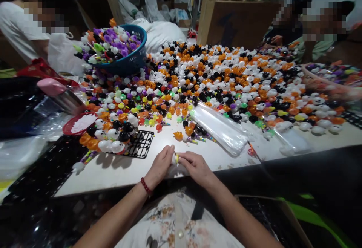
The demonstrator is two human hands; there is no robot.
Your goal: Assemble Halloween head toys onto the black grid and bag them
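My left hand and my right hand meet over the table's front edge, both with closed fingers. Between them is a small white and yellow piece, pinched by the right fingertips; the left fingers are at its other side. Just beyond the hands lie a few pens with orange and black tops. Left of them, a black grid rack holds several white, black and orange toy heads. To the right lies a stack of clear plastic sleeves.
A large heap of small toys covers the table. A blue basket, red dish, pink-lidded bottle and red-handled scissors lie around. People sit at left and back right.
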